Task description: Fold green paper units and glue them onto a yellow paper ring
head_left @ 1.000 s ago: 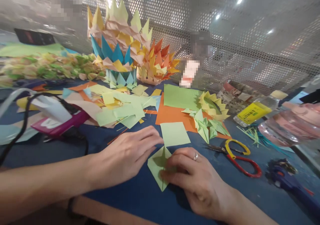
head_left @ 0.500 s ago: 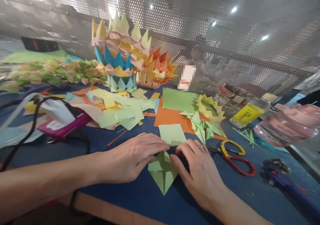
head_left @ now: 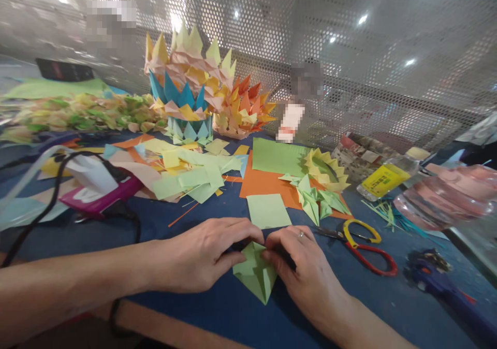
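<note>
A light green folded paper piece (head_left: 255,276) lies on the dark blue table (head_left: 217,313), its point toward me. My left hand (head_left: 202,253) pinches its upper left edge with thumb and fingers. My right hand (head_left: 301,266), a ring on one finger, pinches its upper right edge. Both hands meet over the top of the piece and hide that part. A flat light green paper square (head_left: 267,211) lies just beyond my fingers.
Scissors with yellow and red handles (head_left: 363,248) lie right of my right hand. Orange paper sheet (head_left: 264,183), loose paper scraps (head_left: 186,170), folded paper crowns (head_left: 194,85), a pink device with black cable (head_left: 97,193), plastic bottles (head_left: 446,193), a blue tool (head_left: 438,279). Perforated metal screen behind.
My right hand slid from lying on the piece's right side to its top edge. Both hands went from pressing flat to pinching the folded green piece, which now looks narrower.
</note>
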### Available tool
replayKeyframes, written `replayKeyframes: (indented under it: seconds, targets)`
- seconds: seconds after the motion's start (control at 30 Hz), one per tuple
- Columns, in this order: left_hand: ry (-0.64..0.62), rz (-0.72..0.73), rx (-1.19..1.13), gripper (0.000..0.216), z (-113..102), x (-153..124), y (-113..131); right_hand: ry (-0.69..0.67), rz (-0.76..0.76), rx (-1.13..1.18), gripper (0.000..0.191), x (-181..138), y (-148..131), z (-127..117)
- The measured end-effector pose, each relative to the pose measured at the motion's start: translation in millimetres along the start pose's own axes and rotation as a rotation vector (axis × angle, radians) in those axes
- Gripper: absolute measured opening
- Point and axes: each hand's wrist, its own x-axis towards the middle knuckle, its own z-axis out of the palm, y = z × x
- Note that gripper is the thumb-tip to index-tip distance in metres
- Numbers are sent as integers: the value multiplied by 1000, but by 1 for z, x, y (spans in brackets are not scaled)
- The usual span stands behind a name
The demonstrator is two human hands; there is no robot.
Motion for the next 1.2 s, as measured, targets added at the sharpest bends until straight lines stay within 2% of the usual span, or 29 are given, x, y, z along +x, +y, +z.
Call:
replayKeyframes:
  seconds: [0.1, 0.2, 0.27, 0.37, 0.5, 0.63, 0.77, 0.87, 0.93, 1.07, 1.13, 1.2]
  targets:
    - [27, -71, -86, 16, 1, -1, 4, 29, -41, 32, 13, 0, -1, -1]
    - [67, -94, -132, 29, 2, -1, 4, 58, -40, 56, 4, -1, -1, -3]
    - [113, -105, -140, 34, 2, 0, 4, 100, -47, 53, 9, -2, -2, -6]
    - [182, -173, -140, 22, 2, 1, 3, 162, -107, 44, 10, -3, -6, -10]
    - [217, -331, -201, 18, 1, 3, 2, 137, -235, 22, 12, -3, -12, -14]
    - [240, -361, -361, 19, -2, 5, 1, 133, -261, -35, 18, 0, -13, -12]
    - [241, -322, -439, 25, -3, 6, 5, 187, -242, -94, 10, 1, -10, -8]
    - [252, -281, -366, 26, -1, 5, 6, 238, -209, -158, 12, 0, -8, -6]
    - [298, -192, -203, 23, 1, 3, 4, 284, -189, -222, 15, -1, -7, -7]
    - [372, 144, 215, 13, 3, -3, -1, 323, -217, -283, 24, -2, -6, -10]
    - [345, 241, 377, 12, 2, -5, -1, 274, -243, -262, 24, -1, -5, -10]
    - [315, 269, 490, 15, 1, -6, 2, 213, -264, -238, 23, 0, -3, -9]
